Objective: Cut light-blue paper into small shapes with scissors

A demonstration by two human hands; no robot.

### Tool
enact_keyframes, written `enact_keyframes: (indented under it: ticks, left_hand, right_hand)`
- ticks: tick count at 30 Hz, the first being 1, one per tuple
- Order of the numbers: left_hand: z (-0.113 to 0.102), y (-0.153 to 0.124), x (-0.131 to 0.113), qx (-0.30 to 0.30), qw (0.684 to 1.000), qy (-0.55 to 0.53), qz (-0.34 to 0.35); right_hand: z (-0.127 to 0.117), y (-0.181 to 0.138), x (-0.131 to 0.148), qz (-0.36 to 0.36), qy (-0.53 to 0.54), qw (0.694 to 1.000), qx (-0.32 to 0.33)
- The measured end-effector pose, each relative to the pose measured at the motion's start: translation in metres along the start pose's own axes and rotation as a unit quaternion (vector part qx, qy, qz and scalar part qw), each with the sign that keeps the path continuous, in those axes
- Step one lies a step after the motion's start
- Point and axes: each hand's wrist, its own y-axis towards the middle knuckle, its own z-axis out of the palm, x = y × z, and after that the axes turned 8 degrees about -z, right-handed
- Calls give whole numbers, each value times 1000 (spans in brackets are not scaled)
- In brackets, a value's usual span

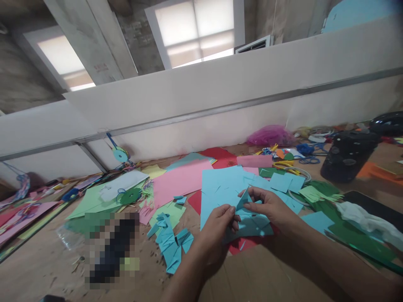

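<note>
Between the fingertips of both hands is a small folded piece of light blue paper (pixel 242 199). My left hand (pixel 222 218) pinches its lower left side, and my right hand (pixel 262 203) grips it from the right with thumb and fingers. Beneath the hands lies a large light blue sheet (pixel 217 188) with small paper slivers on it. Several folded blue paper pieces (pixel 168 245) are heaped on the table left of my left hand. Cut blue squares (pixel 281 183) lie beyond my right hand. Some red paper (pixel 234 246) shows under the blue sheet.
Pink sheets (pixel 179 180) and green sheets (pixel 94 201) cover the table further left. A dark cylindrical container (pixel 349 156) stands at the right, near a crumpled white cloth or tissue (pixel 368 220). Behind are a pink plastic bag (pixel 270 135) and a low white partition (pixel 189 100). A blurred-out dark object (pixel 113 247) lies front left.
</note>
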Motion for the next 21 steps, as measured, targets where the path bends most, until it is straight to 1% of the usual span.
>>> enact_keyframes:
  ticks: [4,8,13,17,21]
  left_hand:
    - [0,-1,-9,-12,1000,23,1]
    - [0,-2,-13,-18,1000,7,-15]
    - [-1,-4,-16,-19,1000,-1,-15]
    - [-3,-4,-17,-7,1000,-13,-23]
    - [-4,-4,-14,13,997,-61,-41]
  right_hand:
    - [0,0,1,1,-12,1000,-5]
    - [-1,0,2,-3,-36,999,-12]
    - [-4,0,-2,6,-16,1000,-10]
    - [-6,-1,-1,9,-4,1000,-12]
    - [-6,-1,-1,7,-1,1000,-5]
